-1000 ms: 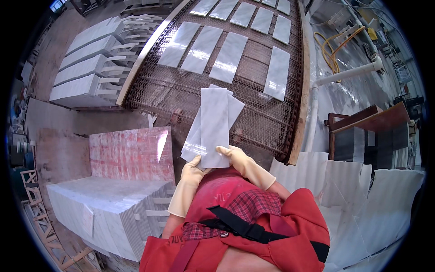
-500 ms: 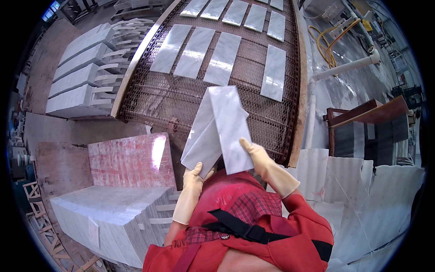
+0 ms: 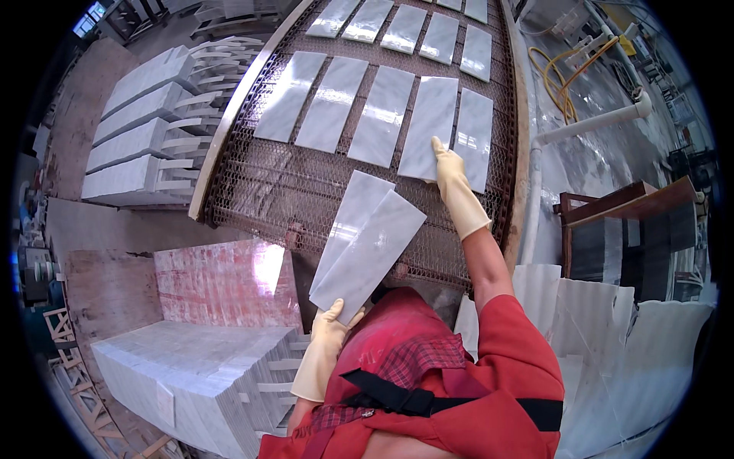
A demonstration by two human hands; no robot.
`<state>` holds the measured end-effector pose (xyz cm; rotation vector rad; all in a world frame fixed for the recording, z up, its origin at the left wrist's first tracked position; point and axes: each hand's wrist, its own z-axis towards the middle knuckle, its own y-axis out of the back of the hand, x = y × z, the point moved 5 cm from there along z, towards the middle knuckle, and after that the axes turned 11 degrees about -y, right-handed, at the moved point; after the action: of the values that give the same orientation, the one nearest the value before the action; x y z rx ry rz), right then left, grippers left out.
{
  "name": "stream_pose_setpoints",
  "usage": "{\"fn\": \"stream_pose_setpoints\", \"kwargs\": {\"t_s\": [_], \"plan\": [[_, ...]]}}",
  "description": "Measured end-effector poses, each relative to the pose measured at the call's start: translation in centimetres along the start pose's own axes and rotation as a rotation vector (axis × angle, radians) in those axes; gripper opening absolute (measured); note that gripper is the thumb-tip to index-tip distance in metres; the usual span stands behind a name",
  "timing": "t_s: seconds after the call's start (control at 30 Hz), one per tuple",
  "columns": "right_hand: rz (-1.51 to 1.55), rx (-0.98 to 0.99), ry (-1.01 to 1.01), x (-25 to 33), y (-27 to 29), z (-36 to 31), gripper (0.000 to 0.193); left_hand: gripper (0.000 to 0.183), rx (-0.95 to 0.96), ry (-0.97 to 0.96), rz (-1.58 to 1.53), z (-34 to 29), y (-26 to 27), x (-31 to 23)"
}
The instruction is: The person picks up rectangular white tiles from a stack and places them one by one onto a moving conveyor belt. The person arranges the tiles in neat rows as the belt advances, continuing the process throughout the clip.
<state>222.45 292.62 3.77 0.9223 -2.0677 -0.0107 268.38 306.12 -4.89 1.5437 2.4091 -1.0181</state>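
Observation:
My left hand (image 3: 329, 336), in a cream rubber glove, grips the near end of two glossy white-grey marble tiles (image 3: 365, 245). They overlap in a fan above the near end of a mesh conveyor (image 3: 252, 187). My right hand (image 3: 453, 172), gloved alike, is stretched forward at the near right corner of another marble tile (image 3: 432, 115). A finger lies on its top, and the rest of the hand is partly hidden at its edge. This tile is at the belt, between a tile (image 3: 380, 115) on its left and one (image 3: 474, 134) on its right.
More tiles lie in rows farther up the belt, between raised side rails (image 3: 520, 145). Stacked slabs (image 3: 183, 367) stand near left, with bundled slabs (image 3: 122, 141) beyond. White sheeting (image 3: 612, 329) is near right, beside a pipe (image 3: 589, 126) and a yellow hose (image 3: 552, 73).
My right hand has carried one tile forward and right from above the other two, into the gap in the belt's nearest row. My left hand still holds the remaining pair.

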Motion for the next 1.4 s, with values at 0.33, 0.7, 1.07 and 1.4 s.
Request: {"fn": "stream_pose_setpoints", "kwargs": {"t_s": [0.33,0.7,1.07,1.4], "plan": [[-0.332,-0.285,0.403,0.9,2.9,-3.1,0.049,0.063,0.006,0.022,-0.044,0.1,0.2,0.2],[-0.874,-0.589,0.386,4.0,4.9,4.0,0.093,0.053,0.006,-0.076,0.052,-0.2,-0.8,-0.1],[-0.837,-0.593,0.322,5.2,5.6,4.0,0.083,0.050,0.022,-0.070,0.034,0.6,-0.6,-0.1],[-0.865,-0.594,0.375,4.4,6.1,3.9,0.081,0.060,0.098,-0.036,-0.036,0.9,-1.6,-0.3]]}}
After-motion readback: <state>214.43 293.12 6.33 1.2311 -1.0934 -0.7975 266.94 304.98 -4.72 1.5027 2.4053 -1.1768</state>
